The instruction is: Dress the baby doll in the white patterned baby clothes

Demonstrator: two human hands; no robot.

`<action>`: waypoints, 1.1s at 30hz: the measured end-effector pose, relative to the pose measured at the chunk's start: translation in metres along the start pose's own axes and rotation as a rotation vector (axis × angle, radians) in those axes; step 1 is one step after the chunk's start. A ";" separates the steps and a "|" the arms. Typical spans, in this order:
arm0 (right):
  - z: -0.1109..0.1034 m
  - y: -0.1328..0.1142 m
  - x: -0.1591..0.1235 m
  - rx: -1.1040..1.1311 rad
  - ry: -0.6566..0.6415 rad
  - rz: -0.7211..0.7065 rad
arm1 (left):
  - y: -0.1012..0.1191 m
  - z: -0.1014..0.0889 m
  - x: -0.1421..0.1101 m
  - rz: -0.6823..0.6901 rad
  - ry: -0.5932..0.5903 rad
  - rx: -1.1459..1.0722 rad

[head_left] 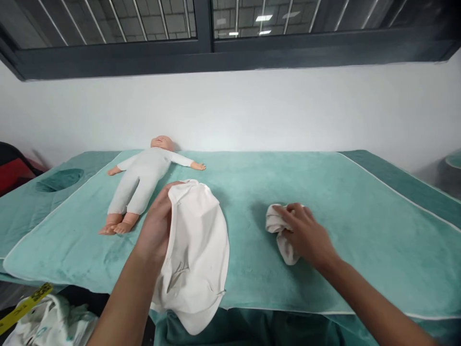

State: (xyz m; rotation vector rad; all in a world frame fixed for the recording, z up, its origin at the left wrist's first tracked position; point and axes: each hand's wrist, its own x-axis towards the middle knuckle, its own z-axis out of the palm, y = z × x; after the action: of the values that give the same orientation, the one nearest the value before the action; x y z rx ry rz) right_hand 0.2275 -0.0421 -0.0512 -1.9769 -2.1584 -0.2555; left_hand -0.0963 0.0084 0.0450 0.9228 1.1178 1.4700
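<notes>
My left hand (158,223) is closed around the edge of a white cloth garment (198,250), which hangs down over the front edge of the bed. Its exact kind is hard to make out. Farther right, my right hand (304,235) pinches a small, crumpled white cloth (275,221) low over the green cover; whether it rests on the cover I cannot tell. A baby doll (146,173) in a white bodysuit lies on its back to the left, arms spread, with its head toward the wall. Neither hand touches the doll.
The green padded bed cover (360,230) has a face hole (60,180) at its left end. White wall (252,110) and a dark window frame (205,53) rise behind. At bottom left are patterned white cloths (54,324) and a yellow strip (25,307); a red-and-black item (14,170) stands farther left.
</notes>
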 end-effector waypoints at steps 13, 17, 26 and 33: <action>-0.089 -0.066 0.004 0.236 0.189 -0.563 | -0.015 0.051 0.011 -0.364 -0.847 0.095; -0.076 -0.132 0.027 0.078 0.183 -0.864 | -0.010 0.044 -0.001 -0.397 -0.882 0.203; -0.055 -0.109 0.062 0.291 -0.028 -0.348 | -0.045 0.000 -0.038 0.024 -0.540 0.692; -0.087 -0.131 0.057 0.257 0.047 -0.075 | -0.034 0.020 -0.045 0.567 -0.243 1.167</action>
State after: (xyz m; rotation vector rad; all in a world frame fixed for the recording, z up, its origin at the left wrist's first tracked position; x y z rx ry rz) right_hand 0.0950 -0.0222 0.0486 -1.7355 -2.1178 -0.0319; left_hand -0.0603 -0.0306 0.0183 2.2992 1.6051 0.9608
